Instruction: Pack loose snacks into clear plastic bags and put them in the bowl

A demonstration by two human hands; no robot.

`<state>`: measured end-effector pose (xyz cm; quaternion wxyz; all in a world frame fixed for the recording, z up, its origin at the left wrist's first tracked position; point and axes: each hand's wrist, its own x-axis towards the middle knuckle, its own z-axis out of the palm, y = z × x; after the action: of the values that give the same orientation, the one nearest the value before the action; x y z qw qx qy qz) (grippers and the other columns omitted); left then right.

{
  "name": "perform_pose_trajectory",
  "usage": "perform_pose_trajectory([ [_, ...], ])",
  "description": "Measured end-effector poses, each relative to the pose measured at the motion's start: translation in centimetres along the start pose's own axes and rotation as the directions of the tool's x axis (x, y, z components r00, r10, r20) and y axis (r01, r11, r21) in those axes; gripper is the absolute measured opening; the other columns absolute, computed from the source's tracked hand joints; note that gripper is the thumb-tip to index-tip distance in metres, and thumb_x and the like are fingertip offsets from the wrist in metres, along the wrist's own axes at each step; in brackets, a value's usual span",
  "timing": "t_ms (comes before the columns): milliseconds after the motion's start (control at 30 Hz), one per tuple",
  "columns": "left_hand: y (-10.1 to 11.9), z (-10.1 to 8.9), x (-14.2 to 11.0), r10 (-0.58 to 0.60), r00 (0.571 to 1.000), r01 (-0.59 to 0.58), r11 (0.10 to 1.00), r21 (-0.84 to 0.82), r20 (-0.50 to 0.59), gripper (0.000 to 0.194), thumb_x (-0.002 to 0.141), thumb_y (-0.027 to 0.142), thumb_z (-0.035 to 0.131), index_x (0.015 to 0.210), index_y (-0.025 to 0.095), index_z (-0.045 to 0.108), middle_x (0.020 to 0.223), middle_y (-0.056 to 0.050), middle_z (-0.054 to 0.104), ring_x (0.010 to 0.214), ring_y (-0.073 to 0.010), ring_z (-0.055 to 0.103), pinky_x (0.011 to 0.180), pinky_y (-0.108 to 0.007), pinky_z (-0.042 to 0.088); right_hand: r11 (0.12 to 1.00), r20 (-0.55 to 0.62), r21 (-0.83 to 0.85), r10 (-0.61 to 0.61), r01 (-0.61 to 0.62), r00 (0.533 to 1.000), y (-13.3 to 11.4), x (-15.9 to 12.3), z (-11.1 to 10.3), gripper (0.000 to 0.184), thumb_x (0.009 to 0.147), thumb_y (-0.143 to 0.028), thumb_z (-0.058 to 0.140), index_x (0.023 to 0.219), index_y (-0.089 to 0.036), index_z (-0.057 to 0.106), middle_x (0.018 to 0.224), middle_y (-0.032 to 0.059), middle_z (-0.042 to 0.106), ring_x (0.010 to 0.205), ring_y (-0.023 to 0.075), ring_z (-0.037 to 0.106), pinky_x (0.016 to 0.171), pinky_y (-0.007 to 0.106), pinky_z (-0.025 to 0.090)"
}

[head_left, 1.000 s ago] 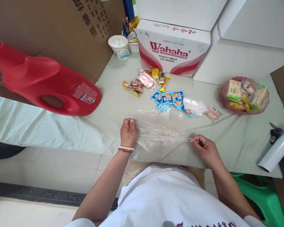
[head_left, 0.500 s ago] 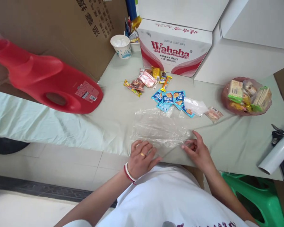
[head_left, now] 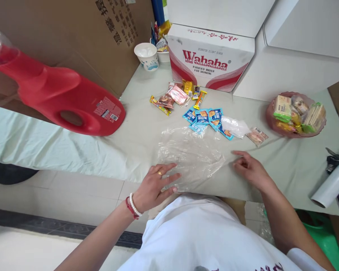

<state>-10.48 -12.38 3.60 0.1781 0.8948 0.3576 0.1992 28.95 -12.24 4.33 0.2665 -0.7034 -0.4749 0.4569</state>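
Note:
A sheet of clear plastic film lies wrinkled on the cloth-covered table in front of me. My left hand, with a ring and bracelets, rests at the film's near left edge with its fingers spread. To the right of the film, my right hand is apart from it, index finger stretched out and the other fingers loosely bent, holding nothing. Beyond the film lie several blue snack packets, a white plastic wrapper and a pinkish packet. Crumpled clear plastic shows below the table edge by my right forearm.
A large red jug stands at left. Behind are small wrapped snacks, a paper cup and a Wahaha carton. At right are a pink bowl of snacks, a white roll and a green stool.
My right hand has moved right, off the film, and no longer has crumpled plastic at its fingers. My left hand has shifted left and spread its fingers. The film lies flatter and reaches nearer me.

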Motion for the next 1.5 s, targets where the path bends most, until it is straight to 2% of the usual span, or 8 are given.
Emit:
perform_pose_trajectory([
  [167,2.0,-0.6,1.7,-0.123,0.918,0.203,0.962,0.18,-0.378,0.012,0.094,0.02,0.06,0.096,0.023,0.071,0.101,-0.007,0.075,0.088,-0.0206,0.066,0.082,-0.038,0.05,0.91,-0.419,-0.357,-0.356,0.209,0.835,-2.5,-1.4,1.9,0.032,0.097,-0.044,0.055,0.118,-0.023,0.067,0.09,0.0058,0.067,0.074,0.0198,0.061,0.073,0.035,0.052],
  [433,-1.4,5.6,5.3,-0.317,0.948,0.311,0.904,0.294,-0.026,0.055,0.102,0.04,0.04,0.153,0.02,0.045,0.161,-0.014,0.043,0.15,-0.0304,0.038,0.124,-0.058,0.02,0.475,0.468,-0.391,-0.634,0.788,0.615,-2.1,-2.2,8.8,0.045,0.1,-0.027,0.053,0.145,-0.028,0.055,0.154,0.0094,0.051,0.144,0.0291,0.043,0.117,0.054,0.041],
  [633,-2.8,5.9,4.9,-0.38,0.925,0.371,0.885,0.283,-0.024,0.064,0.103,0.045,0.035,0.159,0.014,0.033,0.165,-0.017,0.033,0.154,-0.0317,0.032,0.125,-0.062,0.012,0.983,-0.287,-0.162,-0.129,0.085,0.949,2.2,-2.6,2.9,0.049,0.097,-0.055,0.051,0.134,-0.022,0.055,0.115,0.0143,0.07,0.09,0.0257,0.067,0.071,0.042,0.061],
  [833,-2.4,5.8,5.2,-0.387,0.922,0.378,0.878,0.294,-0.03,0.063,0.103,0.044,0.036,0.158,0.014,0.036,0.164,-0.017,0.035,0.153,-0.0322,0.033,0.125,-0.062,0.014,0.917,0.048,0.384,0.095,-0.107,0.994,-1.4,-2.0,8.3,0.102,0.076,-0.054,0.078,0.157,-0.027,0.021,0.118,0.0088,0.07,0.055,0.0095,0.048,0.047,0.024,0.041],
  [967,-2.3,5.8,5.0,-0.378,0.925,0.369,0.88,0.3,-0.029,0.061,0.104,0.043,0.036,0.158,0.016,0.036,0.163,-0.017,0.037,0.153,-0.0315,0.033,0.125,-0.061,0.015,0.878,0.209,0.427,0.138,-0.217,0.968,-3.1,-2.2,7.8,0.093,0.068,-0.051,0.083,0.147,-0.026,0.042,0.089,0.0007,0.07,0.049,0.007,0.039,0.042,0.02,0.026],
  [1100,-2.0,5.7,5.0,-0.373,0.928,0.363,0.897,0.253,-0.01,0.059,0.104,0.042,0.035,0.158,0.018,0.038,0.163,-0.016,0.038,0.153,-0.0319,0.032,0.124,-0.064,0.015,0.946,0.213,0.28,0.105,-0.164,0.971,-2.5,-2.1,1.7,0.075,0.068,-0.051,0.085,0.133,-0.024,0.058,0.08,-0.0006,0.066,0.052,0.0084,0.042,0.044,0.021,0.027],
  [1267,-1.7,4.8,5.2,-0.358,0.933,0.36,0.919,0.158,-0.043,0.055,0.105,0.041,0.034,0.156,0.02,0.04,0.165,-0.014,0.037,0.153,-0.0292,0.032,0.123,-0.061,0.021,0.997,-0.2,-0.01,-0.083,0.083,0.976,-3.8,0.6,-3.0,0.055,0.07,-0.059,0.081,0.109,-0.022,0.068,0.074,0.0015,0.063,0.058,0.0134,0.051,0.047,0.024,0.035],
  [1500,-2.0,4.1,4.7,-0.365,0.928,0.37,0.89,0.266,-0.068,0.046,0.103,0.036,0.042,0.147,0.026,0.053,0.159,-0.011,0.046,0.15,-0.031,0.038,0.124,-0.065,0.013,0.703,0.101,-0.561,-0.465,0.436,0.879,-14.5,13.2,6.1,0.026,0.093,-0.036,0.06,0.106,-0.018,0.072,0.099,0.0094,0.071,0.09,0.0246,0.065,0.084,0.037,0.05],
])
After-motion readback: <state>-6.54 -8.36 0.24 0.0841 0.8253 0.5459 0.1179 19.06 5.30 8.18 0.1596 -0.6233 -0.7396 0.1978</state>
